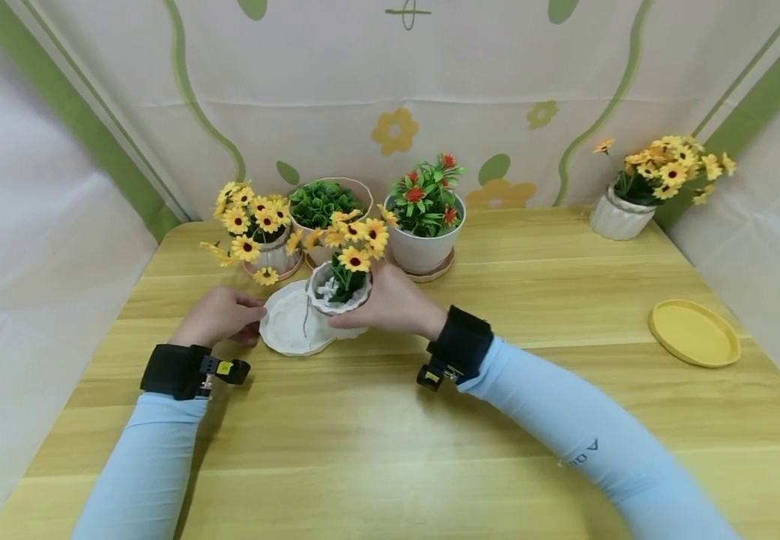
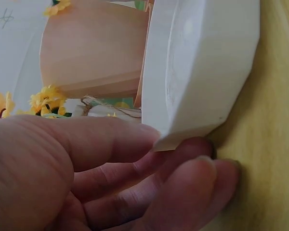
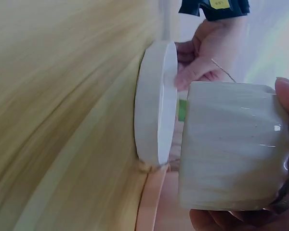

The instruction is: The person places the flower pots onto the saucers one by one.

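Observation:
My right hand (image 1: 400, 300) grips a glossy white ceramic flowerpot (image 3: 236, 144) of yellow artificial daisies (image 1: 355, 259), with white pebbles inside its rim. In the right wrist view the pot is clear of the white saucer (image 3: 150, 106), with a gap between them. From above, the pot overlaps the right part of that saucer. A thin twine end dangles from the pot. My left hand (image 1: 217, 315) pinches the saucer's left edge, thumb at the rim and fingers against its lower side in the left wrist view. The saucer lies on the wooden table.
Behind stand a second daisy pot (image 1: 282, 259), a leafy green plant (image 1: 322, 202) in a pinkish pot and a red-flowered plant (image 1: 424, 199) in a white pot. Another daisy pot (image 1: 622, 217) stands at the far right corner. A yellow saucer (image 1: 694, 334) lies on the right.

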`<act>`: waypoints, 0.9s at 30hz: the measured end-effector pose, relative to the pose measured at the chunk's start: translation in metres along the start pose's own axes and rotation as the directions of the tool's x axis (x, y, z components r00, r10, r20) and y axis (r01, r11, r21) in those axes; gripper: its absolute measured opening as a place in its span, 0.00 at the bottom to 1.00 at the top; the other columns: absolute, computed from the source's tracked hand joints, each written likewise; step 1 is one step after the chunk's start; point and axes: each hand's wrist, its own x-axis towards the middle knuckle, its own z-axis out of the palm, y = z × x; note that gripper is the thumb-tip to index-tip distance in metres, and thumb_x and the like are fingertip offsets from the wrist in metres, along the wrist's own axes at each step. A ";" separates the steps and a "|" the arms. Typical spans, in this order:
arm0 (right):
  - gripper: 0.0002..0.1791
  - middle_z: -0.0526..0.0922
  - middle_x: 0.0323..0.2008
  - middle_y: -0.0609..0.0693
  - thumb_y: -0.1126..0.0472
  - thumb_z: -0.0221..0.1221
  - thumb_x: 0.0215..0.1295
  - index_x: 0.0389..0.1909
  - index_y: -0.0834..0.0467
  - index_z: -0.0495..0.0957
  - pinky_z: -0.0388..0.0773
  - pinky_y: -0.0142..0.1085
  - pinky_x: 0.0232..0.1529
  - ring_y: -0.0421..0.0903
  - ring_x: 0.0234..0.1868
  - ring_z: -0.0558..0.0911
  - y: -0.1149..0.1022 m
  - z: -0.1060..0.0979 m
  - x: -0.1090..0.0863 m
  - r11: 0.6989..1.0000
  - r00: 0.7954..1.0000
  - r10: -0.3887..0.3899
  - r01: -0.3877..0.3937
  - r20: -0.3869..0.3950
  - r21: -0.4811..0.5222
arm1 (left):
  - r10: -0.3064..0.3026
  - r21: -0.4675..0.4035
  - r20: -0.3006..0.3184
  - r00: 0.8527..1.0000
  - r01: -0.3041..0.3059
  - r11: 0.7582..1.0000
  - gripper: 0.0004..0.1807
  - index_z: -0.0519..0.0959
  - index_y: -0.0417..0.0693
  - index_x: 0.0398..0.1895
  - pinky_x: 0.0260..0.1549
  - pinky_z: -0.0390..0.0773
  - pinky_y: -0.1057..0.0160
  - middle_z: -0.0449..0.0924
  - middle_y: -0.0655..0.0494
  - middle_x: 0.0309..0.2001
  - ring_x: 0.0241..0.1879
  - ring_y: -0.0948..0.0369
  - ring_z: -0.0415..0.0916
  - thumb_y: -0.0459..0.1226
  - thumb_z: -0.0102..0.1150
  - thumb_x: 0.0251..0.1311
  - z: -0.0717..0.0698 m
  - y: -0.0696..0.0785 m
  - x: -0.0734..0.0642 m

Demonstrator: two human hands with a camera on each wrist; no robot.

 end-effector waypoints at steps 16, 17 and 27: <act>0.52 0.78 0.56 0.50 0.44 0.77 0.46 0.69 0.60 0.64 0.74 0.29 0.49 0.39 0.50 0.78 -0.005 0.037 0.043 1.000 0.999 0.026 -0.026 0.041 0.005 | 0.019 0.000 -0.002 1.000 -0.019 1.000 0.17 0.79 0.29 0.52 0.30 0.85 0.58 0.84 0.45 0.33 0.28 0.55 0.84 0.36 0.55 0.71 0.000 0.000 0.001; 0.52 0.77 0.57 0.50 0.44 0.77 0.46 0.70 0.59 0.63 0.74 0.29 0.51 0.39 0.52 0.78 -0.004 0.039 0.044 1.000 0.999 0.020 -0.021 0.041 0.002 | 0.021 0.001 -0.002 1.000 -0.021 1.000 0.17 0.79 0.29 0.52 0.30 0.85 0.58 0.84 0.45 0.33 0.28 0.55 0.84 0.36 0.55 0.71 0.000 0.000 0.001; 0.49 0.76 0.60 0.48 0.46 0.77 0.48 0.69 0.57 0.65 0.71 0.28 0.56 0.39 0.57 0.75 0.002 0.052 0.054 1.000 0.998 -0.003 0.004 0.059 -0.021 | 0.030 -0.007 0.001 1.000 -0.030 1.000 0.18 0.78 0.28 0.55 0.30 0.85 0.58 0.84 0.44 0.33 0.28 0.56 0.83 0.35 0.55 0.71 0.001 0.000 0.001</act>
